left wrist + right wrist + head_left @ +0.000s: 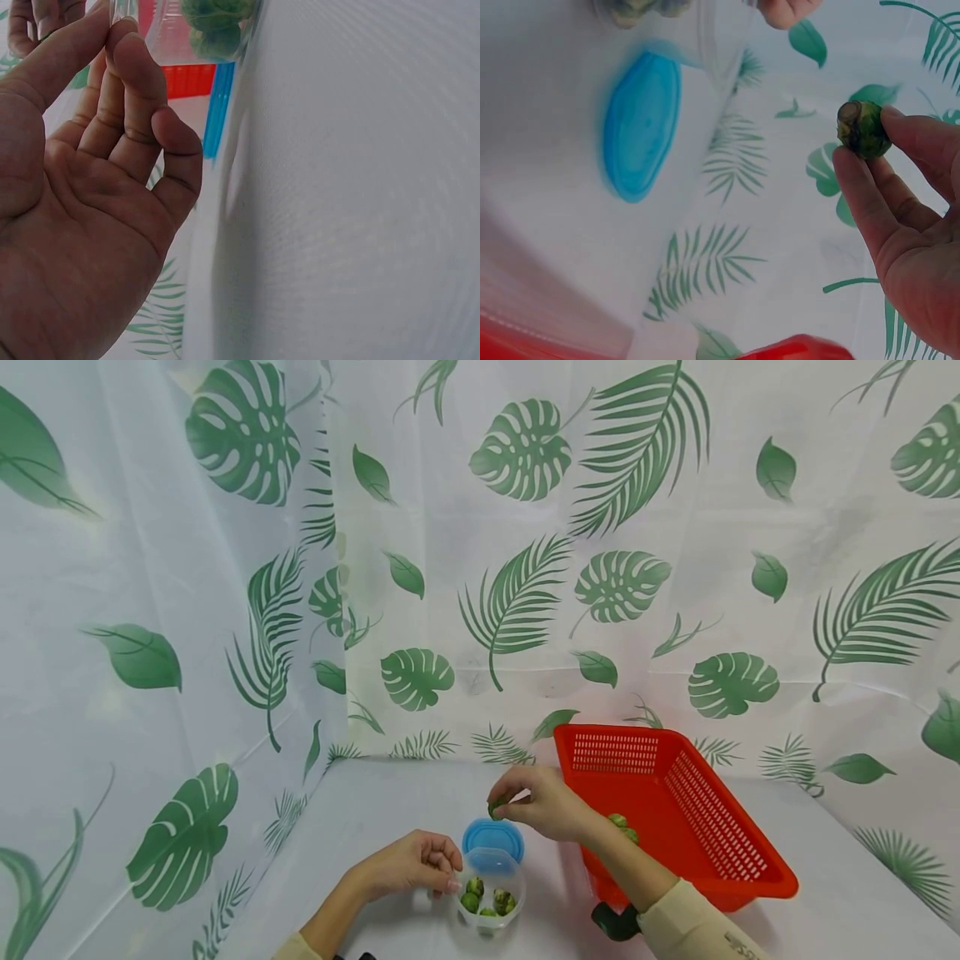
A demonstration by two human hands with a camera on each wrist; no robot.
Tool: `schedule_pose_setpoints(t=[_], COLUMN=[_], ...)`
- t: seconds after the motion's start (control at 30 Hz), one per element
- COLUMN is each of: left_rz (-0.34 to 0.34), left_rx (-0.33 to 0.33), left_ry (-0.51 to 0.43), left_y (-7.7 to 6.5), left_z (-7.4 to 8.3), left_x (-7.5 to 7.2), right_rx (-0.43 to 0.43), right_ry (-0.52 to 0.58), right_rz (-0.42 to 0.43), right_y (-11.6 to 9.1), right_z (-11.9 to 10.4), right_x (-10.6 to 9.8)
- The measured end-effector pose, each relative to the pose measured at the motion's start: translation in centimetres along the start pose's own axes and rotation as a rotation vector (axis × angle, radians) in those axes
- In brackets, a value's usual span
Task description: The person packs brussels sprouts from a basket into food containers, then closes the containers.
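Observation:
Between the thumb and fingertips of my right hand point(540, 803) is a small green Brussels sprout point(866, 130), its cut stem end showing in the right wrist view. The sprout is raised above the blue lid point(492, 837), which lies on the table behind a clear plastic container point(519, 878). My left hand point(415, 863) pinches the container's left rim with thumb and fingertips; the other fingers are loosely curled. Several Brussels sprouts point(470, 902) lie inside the container. More Brussels sprouts point(628, 835) show in the red basket, partly hidden by my right forearm.
The red plastic basket point(708, 817) with perforated walls stands on the right, my right forearm crossing its near left side. A dark, curved object point(615, 922) sits below that forearm. Leaf-print curtains point(525, 610) rise behind and left of the white table point(390, 785).

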State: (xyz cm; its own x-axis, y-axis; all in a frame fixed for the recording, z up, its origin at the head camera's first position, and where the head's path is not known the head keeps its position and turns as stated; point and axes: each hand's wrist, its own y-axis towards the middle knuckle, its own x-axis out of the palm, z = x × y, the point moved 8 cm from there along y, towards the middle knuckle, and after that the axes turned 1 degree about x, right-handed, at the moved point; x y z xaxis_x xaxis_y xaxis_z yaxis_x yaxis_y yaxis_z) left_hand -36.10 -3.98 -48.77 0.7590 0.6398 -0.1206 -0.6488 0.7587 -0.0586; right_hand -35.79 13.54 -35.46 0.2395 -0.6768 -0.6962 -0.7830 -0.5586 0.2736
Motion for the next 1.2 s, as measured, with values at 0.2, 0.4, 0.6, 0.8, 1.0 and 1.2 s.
schedule_pose_setpoints(t=[0.2,0.4,0.6,0.8,1.0,1.2], left_rz=[0.001,0.006,0.013,0.015,0.007,0.0], left_rx=[0.001,-0.004,-0.005,-0.004,0.003,0.001], left_ry=[-0.003,-0.002,0.004,0.005,0.003,0.008], left_y=[0.0,0.0,0.0,-0.1,-0.1,0.0], left_z=[0.0,0.1,0.2,0.2,0.2,0.1], left_x=[-0.1,-0.1,-0.1,-0.1,0.0,0.0], right_rx=[0.007,0.013,0.003,0.001,0.01,-0.004], right_ry=[-0.014,-0.01,0.007,-0.001,0.007,0.02], right_rz=[-0.025,-0.057,-0.073,-0.113,-0.176,-0.2], right_y=[0.1,0.2,0.1,0.0,-0.2,-0.3], right_z=[0.3,0.5,0.3,0.5,0.8,0.6], right_x=[0.6,1.0,1.3,2.0,2.9,3.4])
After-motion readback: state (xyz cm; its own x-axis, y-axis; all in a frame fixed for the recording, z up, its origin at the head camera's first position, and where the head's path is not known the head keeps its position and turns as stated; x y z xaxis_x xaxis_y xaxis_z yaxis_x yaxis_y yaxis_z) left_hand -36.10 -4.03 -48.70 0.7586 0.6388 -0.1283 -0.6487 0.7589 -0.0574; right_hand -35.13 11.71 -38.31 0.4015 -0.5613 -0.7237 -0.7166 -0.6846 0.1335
